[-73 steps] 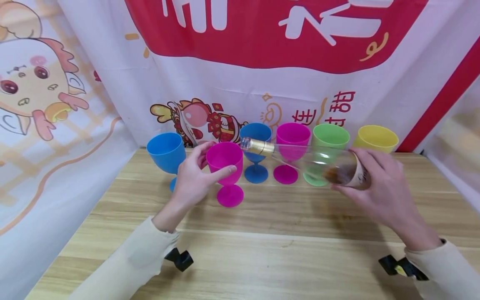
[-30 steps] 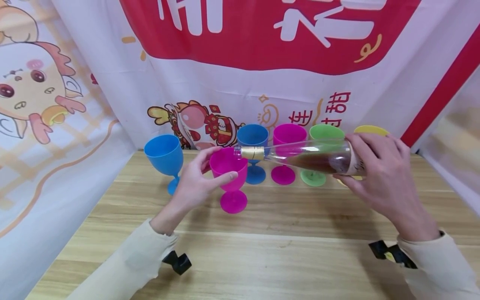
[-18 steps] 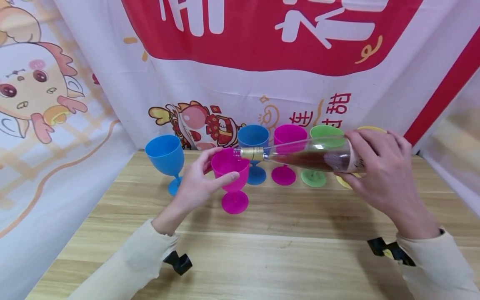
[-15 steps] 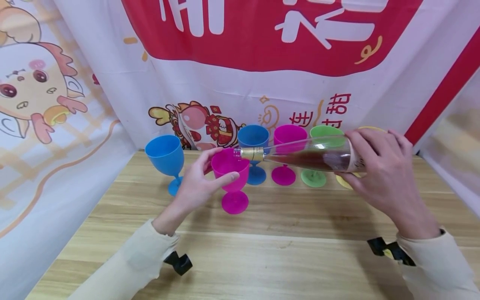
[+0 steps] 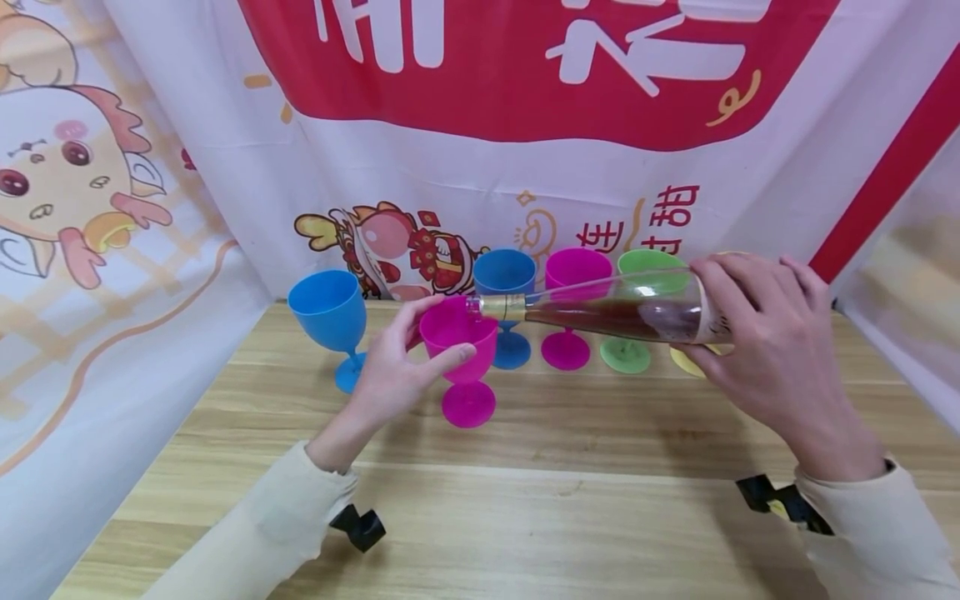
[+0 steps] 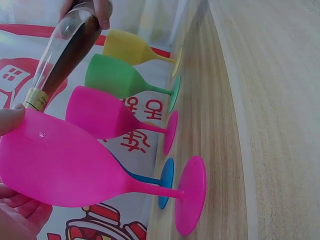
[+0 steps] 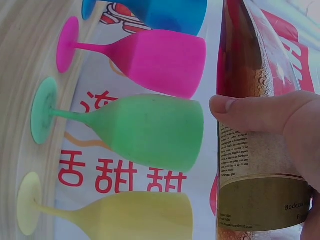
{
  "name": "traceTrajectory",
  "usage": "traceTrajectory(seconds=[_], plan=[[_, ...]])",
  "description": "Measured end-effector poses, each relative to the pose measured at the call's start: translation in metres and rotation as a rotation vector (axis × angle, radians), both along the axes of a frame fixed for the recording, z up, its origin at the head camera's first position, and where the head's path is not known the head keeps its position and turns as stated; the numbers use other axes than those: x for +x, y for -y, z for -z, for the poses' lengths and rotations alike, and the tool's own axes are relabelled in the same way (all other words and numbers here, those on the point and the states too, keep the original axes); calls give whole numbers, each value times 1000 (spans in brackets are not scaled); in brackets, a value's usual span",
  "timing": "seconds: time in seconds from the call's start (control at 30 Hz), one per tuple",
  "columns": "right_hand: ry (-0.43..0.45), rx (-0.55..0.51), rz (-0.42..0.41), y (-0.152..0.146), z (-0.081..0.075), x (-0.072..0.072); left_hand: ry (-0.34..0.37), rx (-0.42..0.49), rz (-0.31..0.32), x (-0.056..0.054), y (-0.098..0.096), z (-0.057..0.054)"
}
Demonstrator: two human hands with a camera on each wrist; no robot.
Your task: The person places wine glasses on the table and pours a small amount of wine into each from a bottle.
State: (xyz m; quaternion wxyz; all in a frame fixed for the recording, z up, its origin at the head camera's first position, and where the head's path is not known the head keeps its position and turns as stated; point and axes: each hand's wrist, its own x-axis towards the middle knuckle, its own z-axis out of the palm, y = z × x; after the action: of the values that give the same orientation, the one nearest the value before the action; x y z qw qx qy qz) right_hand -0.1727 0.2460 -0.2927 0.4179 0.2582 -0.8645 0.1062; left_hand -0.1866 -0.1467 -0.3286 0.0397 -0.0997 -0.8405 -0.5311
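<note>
My left hand [image 5: 393, 358] grips the bowl of a pink goblet [image 5: 472, 362], thumb on the near side and fingers behind it. A small drop [image 6: 42, 134] clings to the goblet's outside in the left wrist view. With my right hand [image 5: 772, 358] I grip a clear glass bottle [image 5: 600, 308] around its labelled lower end. The bottle lies almost level, its gold-wrapped neck [image 5: 504, 307] pointing left. Its mouth is at the goblet's right rim, overlapping the opening. Dark reddish-brown liquid [image 6: 75, 50] lies along the bottle's lower side, reaching toward the neck.
Behind the bottle stand a blue goblet [image 5: 512, 350], another pink goblet [image 5: 566, 350], a green goblet [image 7: 150, 130] and a yellow goblet [image 7: 140, 215]. A second blue goblet [image 5: 330, 312] stands left of my left hand. Printed cloth [image 5: 480, 192] backs the wooden table [image 5: 465, 517].
Since the earliest frame the bottle's mouth has come over the pink goblet's rim and its base end has risen, the liquid spreading toward the neck. The goblet has shifted slightly right and nearer.
</note>
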Motion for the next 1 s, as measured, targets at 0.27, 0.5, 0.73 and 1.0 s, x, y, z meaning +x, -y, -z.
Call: traceTrajectory(seconds=[0.27,0.5,0.73,1.0], plan=[[4,4,5,1,-2,1,1,-2,-6,2,-1,-1],[1,8,8,1,-2,3,4,-10,-6,2,-2,-1],[-23,-7,-4,2,0,1,-3,-12,-8,2,-2,-1],[-21,41,8,2,-2,3,-5,-12,-9,2,-2,1]])
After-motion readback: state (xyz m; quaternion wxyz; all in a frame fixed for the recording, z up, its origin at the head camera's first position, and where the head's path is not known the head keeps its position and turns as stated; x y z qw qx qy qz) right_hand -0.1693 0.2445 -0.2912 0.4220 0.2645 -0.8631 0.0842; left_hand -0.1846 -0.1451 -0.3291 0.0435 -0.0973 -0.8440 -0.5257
